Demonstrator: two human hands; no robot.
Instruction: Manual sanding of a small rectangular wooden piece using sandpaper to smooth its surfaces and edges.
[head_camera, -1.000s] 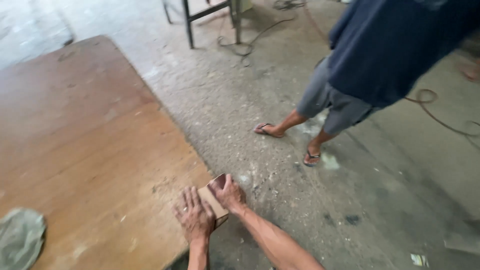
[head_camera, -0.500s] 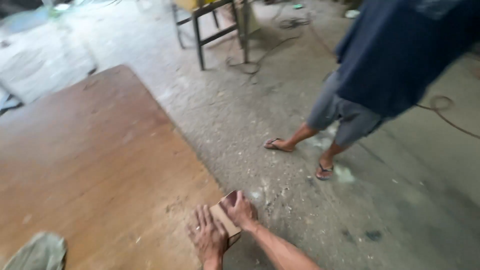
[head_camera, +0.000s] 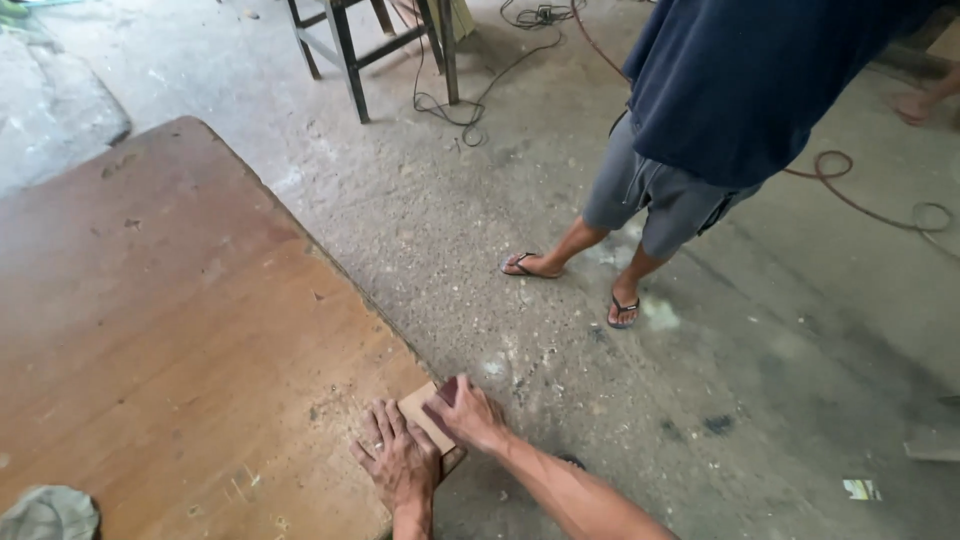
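Note:
A large brown wooden board lies flat and fills the left of the view. At its near right corner sits a small flat wooden block wrapped with dark sandpaper at its far end. My left hand presses flat on the board with fingers spread, touching the block's left side. My right hand grips the block from the right, fingers over its top.
Another person in a dark blue shirt, grey shorts and flip-flops stands on the concrete floor to the right. A metal stool frame and loose cables lie beyond. A grey cloth rests on the board's near left.
The view has shifted around while both hands stayed on the block at the board's corner. The standing person has kept roughly the same stance.

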